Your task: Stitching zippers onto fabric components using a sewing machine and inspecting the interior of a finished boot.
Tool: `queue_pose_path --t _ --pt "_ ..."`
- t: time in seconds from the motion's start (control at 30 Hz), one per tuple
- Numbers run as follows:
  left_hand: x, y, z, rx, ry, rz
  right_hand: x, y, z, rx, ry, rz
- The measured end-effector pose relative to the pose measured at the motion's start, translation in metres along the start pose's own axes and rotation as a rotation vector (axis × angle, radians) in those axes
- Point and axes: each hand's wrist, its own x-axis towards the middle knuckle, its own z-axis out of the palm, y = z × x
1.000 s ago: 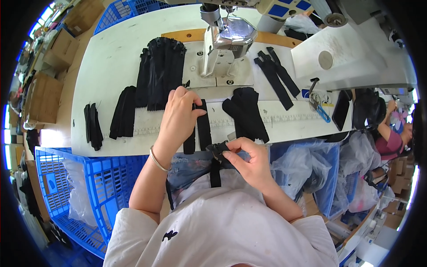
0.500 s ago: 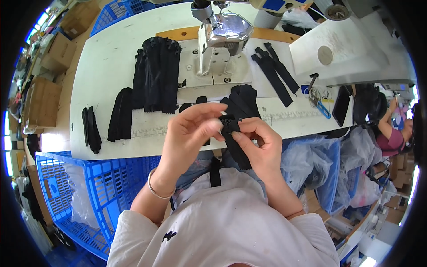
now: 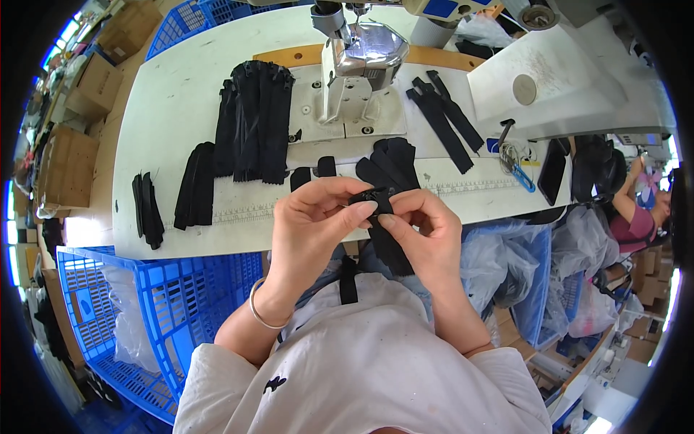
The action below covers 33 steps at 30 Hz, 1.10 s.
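Note:
Above the near edge of the sewing table, my two hands hold a black fabric strip (image 3: 390, 249) between them. My left hand (image 3: 311, 220) pinches its upper end with thumb and fingertips. Close beside it, my right hand (image 3: 424, 228) grips the same strip by its right edge, thumb against fingers. The strip's lower part hangs below the fingers over my lap. Just beyond my hands lie more black strips with rounded ends (image 3: 390, 163), and two short black pieces (image 3: 301, 178) are partly behind my left hand.
A sewing machine (image 3: 365, 58) stands at the back. Black zippers (image 3: 253, 123) lie in a pile left of it, smaller bundles (image 3: 195, 184) farther left. Two strips (image 3: 444, 119), blue-handled snips (image 3: 519, 173) and a phone (image 3: 553, 172) are right. A blue crate (image 3: 163, 304) stands lower left; a person sits far right.
My left hand has closed down onto the strip's top end, its thumb and fingers now nearer my right hand. My right hand keeps its pinch with little movement.

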Motion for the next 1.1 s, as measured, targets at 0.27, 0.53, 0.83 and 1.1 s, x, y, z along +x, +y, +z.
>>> queue_pose_path --t 0.27,0.53,0.83,1.1 --pt "0.012 0.019 0.000 -0.043 -0.002 -0.020 0.009 -0.007 0.003 0.051 -0.071 0.112" --pt "0.065 0.047 -0.002 -0.048 0.086 0.148 0.066 -0.035 0.025 0.016 -0.008 -0.108" --pt "0.101 0.044 0.006 -0.084 0.228 0.239 0.102 -0.044 0.034 -0.025 0.057 -0.181" --pt "0.104 0.043 0.010 -0.208 0.261 0.241 0.109 -0.049 0.037 -0.014 0.051 -0.210"
